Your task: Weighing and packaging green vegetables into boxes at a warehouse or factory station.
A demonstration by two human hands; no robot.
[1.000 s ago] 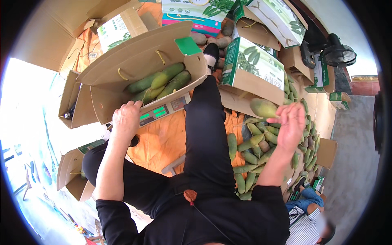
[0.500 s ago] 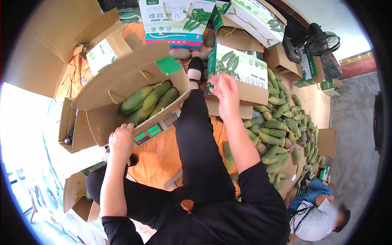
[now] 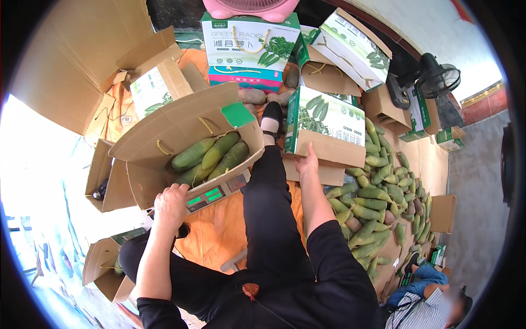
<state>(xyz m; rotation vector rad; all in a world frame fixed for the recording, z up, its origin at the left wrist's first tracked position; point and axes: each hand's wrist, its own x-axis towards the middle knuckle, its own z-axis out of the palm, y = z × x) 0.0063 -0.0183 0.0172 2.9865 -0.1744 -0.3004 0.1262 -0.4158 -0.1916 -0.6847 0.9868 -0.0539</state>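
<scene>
An open cardboard carton [image 3: 143, 174] holds several long green radishes [image 3: 193, 154] and sits on a scale with a lit green display [image 3: 213, 194]. My left hand [image 3: 171, 207] is closed over the carton's near edge, beside the display. On the right, my right hand [image 3: 308, 163] grips the near flap of a white-and-green radish box [image 3: 327, 123], thumb on top of the cardboard. The fingers under that flap are partly hidden. Yellow cord handles [image 3: 207, 126] show on the open carton's raised flap.
A big heap of green radishes [image 3: 378, 203] lies to the right on cardboard. More printed boxes [image 3: 251, 46], a pink fan [image 3: 252, 7] and a black fan [image 3: 438, 77] stand at the back. A person in a striped shirt [image 3: 419, 310] sits at the lower right. Orange sheeting [image 3: 211, 236] covers the floor.
My right hand has come down from a raised, loose pose and taken hold of the box flap. The left hand stays on the carton's edge. The view has shifted, bringing in the pink fan.
</scene>
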